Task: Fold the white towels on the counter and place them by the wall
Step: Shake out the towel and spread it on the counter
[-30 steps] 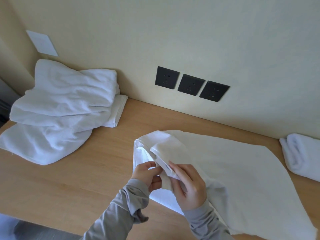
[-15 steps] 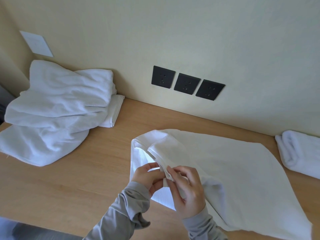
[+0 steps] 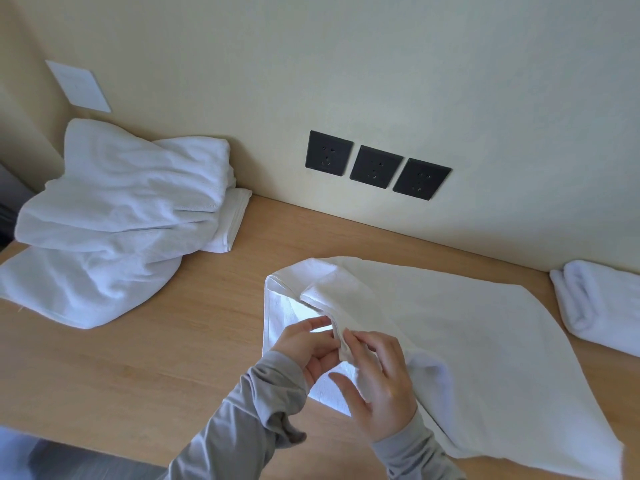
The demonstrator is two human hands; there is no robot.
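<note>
Pinching the near-left corner of the white towel (image 3: 467, 341) with both hands, held close together over the front of the counter (image 3: 173, 358). Left hand (image 3: 304, 344): fingers curled, thumb and forefinger nipping the hem. Right hand (image 3: 381, 386): fingers fairly straight and laid over the doubled edge, thumb spread beneath it, cloth caught between them. Change over the last second: small. My right hand lay flatter over the fold a second ago. Its fingertips have since crept up to the very corner and the thumb has swung out underneath. Left hand has hardly shifted. The turned-back flap sits where it did, and the rest of the towel lies flat as before, spreading away to the right, its far edge near the wall (image 3: 415, 81) but apart from it. Reading: I am squaring up the corner layers, not folding yet, so this towel is no further along. Outward: heap of unfolded towels (image 3: 114, 220) at far left, slumped over a folded towel (image 3: 232, 220) that lies against the wall. A rolled towel (image 3: 595, 306) lies by the wall at far right. Three black sockets (image 3: 375, 167) are set in the wall between them. Judgement: most of the task remains, with this towel and the heap both to do.
</note>
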